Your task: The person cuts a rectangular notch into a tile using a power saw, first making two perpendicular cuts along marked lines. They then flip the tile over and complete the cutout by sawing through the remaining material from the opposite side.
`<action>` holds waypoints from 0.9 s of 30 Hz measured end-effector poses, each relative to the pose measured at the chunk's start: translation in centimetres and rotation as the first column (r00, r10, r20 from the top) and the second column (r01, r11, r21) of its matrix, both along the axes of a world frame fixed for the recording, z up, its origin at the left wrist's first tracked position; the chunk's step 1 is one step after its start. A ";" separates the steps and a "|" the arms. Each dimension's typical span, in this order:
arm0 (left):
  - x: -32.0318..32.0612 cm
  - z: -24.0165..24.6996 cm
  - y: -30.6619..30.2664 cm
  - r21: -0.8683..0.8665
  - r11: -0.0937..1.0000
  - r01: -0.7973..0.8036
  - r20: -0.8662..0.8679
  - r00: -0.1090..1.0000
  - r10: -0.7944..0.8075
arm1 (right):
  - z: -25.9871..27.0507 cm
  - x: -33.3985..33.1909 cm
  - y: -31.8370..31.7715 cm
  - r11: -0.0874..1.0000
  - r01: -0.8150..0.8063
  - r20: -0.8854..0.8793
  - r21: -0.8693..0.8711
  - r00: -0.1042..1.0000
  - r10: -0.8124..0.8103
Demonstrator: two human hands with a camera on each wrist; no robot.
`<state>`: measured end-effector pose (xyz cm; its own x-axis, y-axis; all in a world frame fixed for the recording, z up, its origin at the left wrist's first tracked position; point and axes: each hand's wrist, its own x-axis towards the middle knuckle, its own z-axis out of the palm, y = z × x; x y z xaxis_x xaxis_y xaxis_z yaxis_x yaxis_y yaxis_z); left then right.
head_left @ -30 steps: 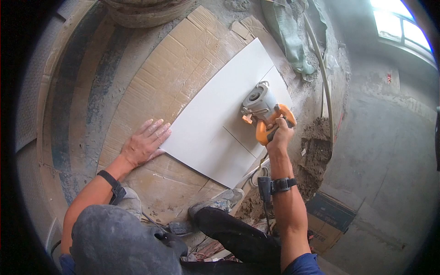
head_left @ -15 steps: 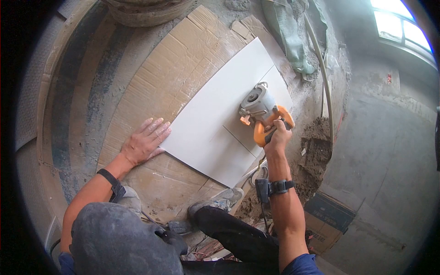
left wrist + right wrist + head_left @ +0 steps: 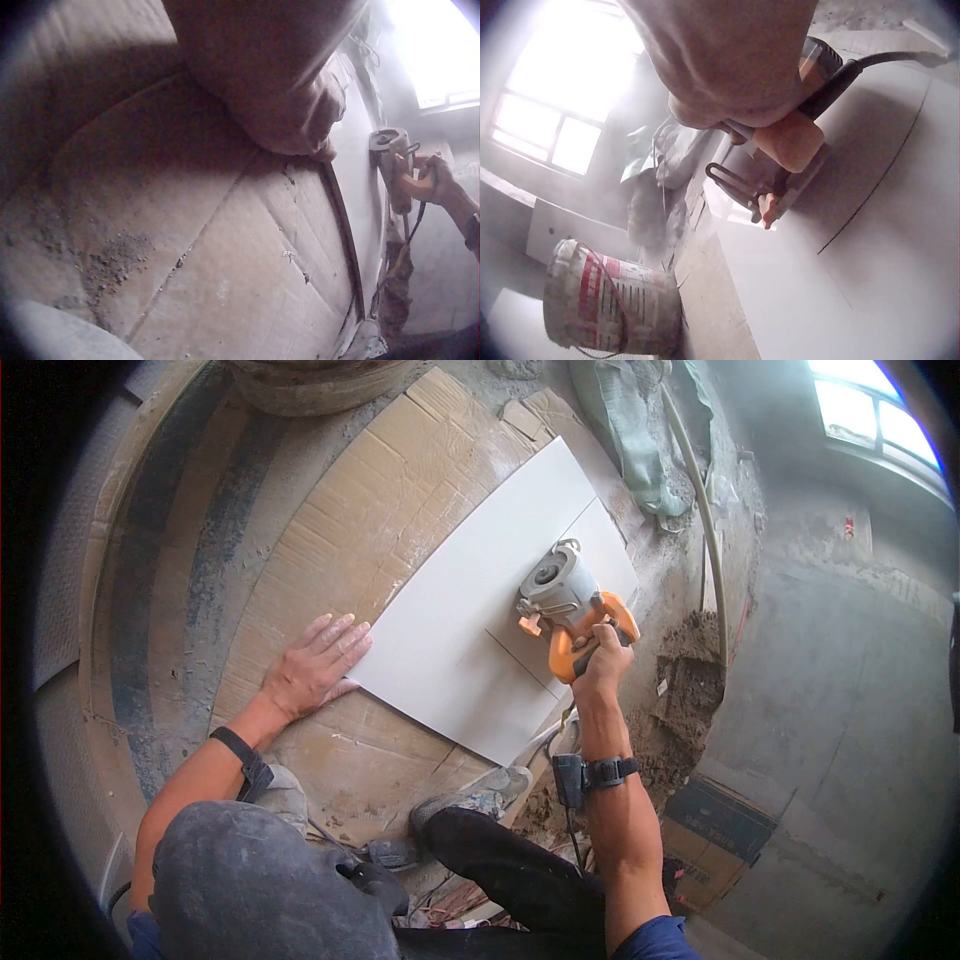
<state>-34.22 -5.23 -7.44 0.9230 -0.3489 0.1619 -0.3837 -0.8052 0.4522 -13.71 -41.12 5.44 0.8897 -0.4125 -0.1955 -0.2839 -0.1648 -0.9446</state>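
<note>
A white tile (image 3: 440, 630) lies on flattened cardboard, with dark straight lines along its right part. My right hand (image 3: 605, 658) grips the rear handle of an orange and grey handheld tile cutter (image 3: 562, 582), whose base stands on the tile over that line. In the right wrist view, the cutter's orange knob (image 3: 768, 210) and the dark cut line (image 3: 874, 187) show beside the hand. My left hand (image 3: 315, 665) rests at the tile's near left corner, fingers extended, fingertips on its edge. The left wrist view shows this hand (image 3: 277, 82) from behind, its fingers mostly hidden.
Creased cardboard (image 3: 350, 510) spreads under and left of the tile. A dusty bucket (image 3: 607, 300) stands beyond it. A greenish sack (image 3: 630, 440) and a hose (image 3: 700, 510) lie at the far right, near a heap of sand (image 3: 690, 670). A box (image 3: 715, 835) sits right of my arm.
The tile cutter and my right hand have shifted slightly left and away from me over the tile. My left hand keeps its place at the corner.
</note>
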 end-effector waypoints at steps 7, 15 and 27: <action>0.1 0.2 0.2 -0.010 1.000 0.005 0.015 1.000 -0.004 | 0.7 -0.6 0.7 0.998 -0.057 -0.024 0.026 0.998 0.058; 0.1 0.0 0.0 -0.009 1.000 0.002 -0.011 1.000 -0.002 | 0.2 -1.0 0.3 0.999 -0.046 -0.001 0.016 0.999 0.046; 0.2 0.0 0.0 -0.010 1.000 0.001 -0.007 1.000 -0.001 | -0.2 -1.6 0.2 1.000 -0.010 0.027 -0.008 1.000 0.010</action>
<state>-34.02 -5.28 -7.49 0.9236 -0.3487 0.1592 -0.3819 -0.8002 0.4625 -15.29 -40.93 5.26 0.8988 -0.4049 -0.1682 -0.2568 -0.1752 -0.9505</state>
